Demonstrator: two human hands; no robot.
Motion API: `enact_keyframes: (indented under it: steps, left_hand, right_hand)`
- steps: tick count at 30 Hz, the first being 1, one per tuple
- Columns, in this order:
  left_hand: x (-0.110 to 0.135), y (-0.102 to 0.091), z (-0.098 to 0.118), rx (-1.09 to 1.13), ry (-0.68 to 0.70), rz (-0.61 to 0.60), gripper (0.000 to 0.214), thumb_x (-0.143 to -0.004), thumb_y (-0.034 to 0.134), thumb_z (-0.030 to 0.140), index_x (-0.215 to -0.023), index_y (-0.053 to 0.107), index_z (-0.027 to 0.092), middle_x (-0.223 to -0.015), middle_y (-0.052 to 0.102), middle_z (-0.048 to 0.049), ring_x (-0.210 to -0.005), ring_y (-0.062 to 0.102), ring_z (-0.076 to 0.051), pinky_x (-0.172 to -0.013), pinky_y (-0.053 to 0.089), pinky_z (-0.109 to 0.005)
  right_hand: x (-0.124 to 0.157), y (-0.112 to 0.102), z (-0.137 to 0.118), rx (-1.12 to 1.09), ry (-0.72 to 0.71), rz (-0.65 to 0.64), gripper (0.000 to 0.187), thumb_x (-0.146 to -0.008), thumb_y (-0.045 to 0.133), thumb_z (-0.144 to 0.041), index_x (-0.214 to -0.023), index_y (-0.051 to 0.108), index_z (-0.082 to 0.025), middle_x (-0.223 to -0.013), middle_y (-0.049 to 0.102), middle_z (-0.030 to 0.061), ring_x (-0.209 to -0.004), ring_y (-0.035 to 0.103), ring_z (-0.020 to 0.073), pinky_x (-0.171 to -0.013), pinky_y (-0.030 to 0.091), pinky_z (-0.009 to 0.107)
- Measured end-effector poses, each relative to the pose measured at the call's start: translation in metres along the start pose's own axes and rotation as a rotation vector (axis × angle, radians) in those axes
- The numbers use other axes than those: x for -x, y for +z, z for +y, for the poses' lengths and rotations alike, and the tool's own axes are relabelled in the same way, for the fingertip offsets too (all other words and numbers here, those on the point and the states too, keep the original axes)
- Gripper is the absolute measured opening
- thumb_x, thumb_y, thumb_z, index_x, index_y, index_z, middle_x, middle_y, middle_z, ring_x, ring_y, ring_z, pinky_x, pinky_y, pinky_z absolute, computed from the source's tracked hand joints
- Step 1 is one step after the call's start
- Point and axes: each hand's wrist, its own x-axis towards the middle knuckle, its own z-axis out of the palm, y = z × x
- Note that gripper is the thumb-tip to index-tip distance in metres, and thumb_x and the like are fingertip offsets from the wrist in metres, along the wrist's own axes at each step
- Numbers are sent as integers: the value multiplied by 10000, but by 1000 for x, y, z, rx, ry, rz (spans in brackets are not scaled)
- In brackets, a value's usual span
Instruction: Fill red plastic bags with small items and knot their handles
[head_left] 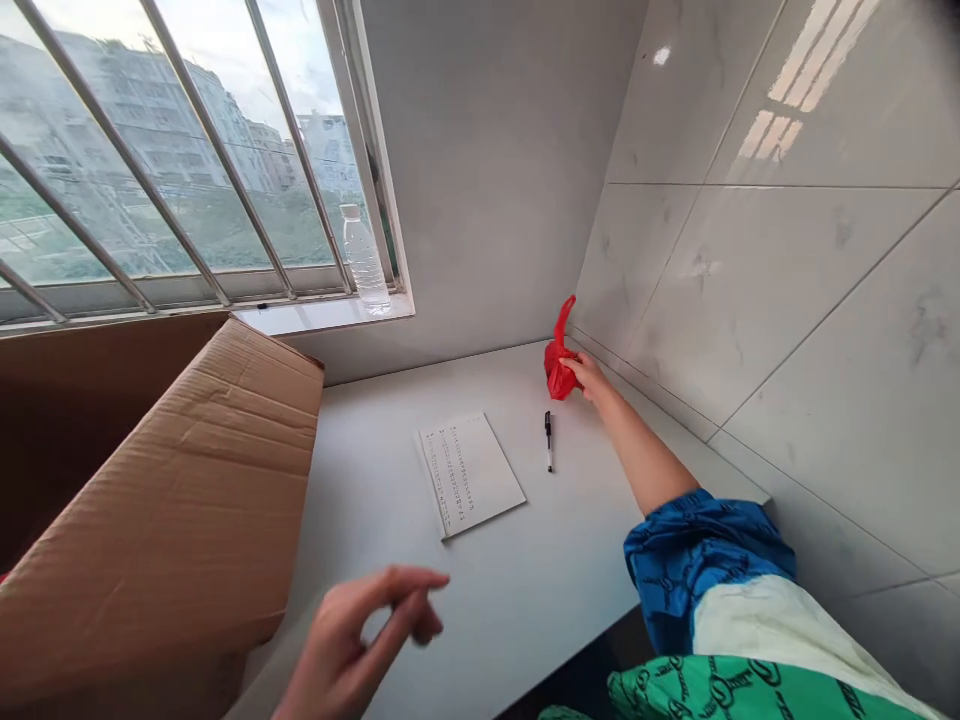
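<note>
My right hand (587,374) reaches to the far corner of the white tabletop. Its fingers grip the side of a small red plastic bag (558,373), bunched up, with a twisted end sticking upward. Just in front of the bag lies a black-capped pen (549,442). To its left an open booklet or sheet of paper (474,472) with several lines of writing rests flat. Low in the view, my left hand (375,635) hovers over the near part of the table, holding nothing; its index finger points out and the others curl loosely.
A large open cardboard box (187,480) takes up the left side, its flap beside the table. A clear plastic bottle (365,262) stands on the sill of a barred window (180,150). Marble-look tiles (795,330) line the right wall along the table (495,590).
</note>
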Motion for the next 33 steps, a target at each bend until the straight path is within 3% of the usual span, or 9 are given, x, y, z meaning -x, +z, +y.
enact_keyframes:
  steps: [4,7,11,14,20,22,26,28,33]
  left_hand:
    - [-61,21,-16,281,-152,24,410,-857,636,521,-1196,678,295,-1025,724,-78,-812,675,-223,-742,570,-359]
    - [-97,29,-31,492,-283,100,576,-835,679,533,-1334,563,270,-1296,625,-114,-1083,636,-246,-805,581,-344]
    - [-121,40,-54,676,-292,92,540,-811,717,527,-1246,611,225,-1202,663,-112,-1063,648,-236,-836,584,-349]
    - [-125,44,-72,724,-267,167,470,-796,737,517,-1139,648,209,-1043,700,-68,-917,676,-191,-773,586,-306]
    - [-122,39,-93,785,-249,359,466,-796,743,498,-1147,612,222,-1080,685,-43,-911,677,-168,-743,583,-272]
    - [-122,39,-96,800,-242,382,476,-794,744,500,-1151,607,217,-1101,681,-52,-928,677,-175,-747,585,-275]
    - [-122,41,-99,833,-218,360,475,-809,739,474,-1197,598,238,-1138,672,-47,-934,672,-175,-742,591,-283]
    - [-123,42,-101,851,-222,346,461,-817,735,463,-1197,604,237,-1113,679,-45,-915,670,-172,-728,593,-284]
    - [-124,40,-100,877,-253,361,455,-805,738,491,-1128,644,184,-1009,705,-62,-847,673,-176,-703,592,-290]
  right_hand:
    - [43,22,-18,-198,-42,-238,275,-826,652,-352,-1053,608,-204,-1013,732,41,-874,693,184,-754,562,302]
    - [86,48,-28,-423,-47,-502,332,-788,701,-364,-1073,620,-214,-1066,728,51,-955,696,223,-821,565,344]
    - [128,81,-26,-414,15,-724,413,-791,714,-423,-1136,610,-220,-1088,726,69,-951,700,246,-824,569,370]
    - [140,95,-15,-331,-15,-680,439,-820,675,-488,-1165,584,-233,-1145,704,75,-1002,680,241,-863,555,376]
    - [148,93,5,62,-386,-134,331,-890,577,-537,-938,642,-217,-1028,688,72,-958,624,216,-931,481,390]
    - [154,95,6,78,-323,-204,364,-888,565,-573,-922,629,-217,-951,686,61,-874,627,205,-833,513,366]
    - [167,105,3,-116,61,-566,496,-798,676,-600,-1095,564,-220,-1070,682,78,-880,667,221,-609,544,303]
    - [172,110,0,-217,153,-633,537,-755,750,-543,-1136,549,-224,-1131,680,81,-925,680,228,-648,565,311]
    - [179,114,-2,-361,145,-597,502,-711,818,-422,-1117,593,-232,-1133,705,52,-1051,664,241,-939,536,401]
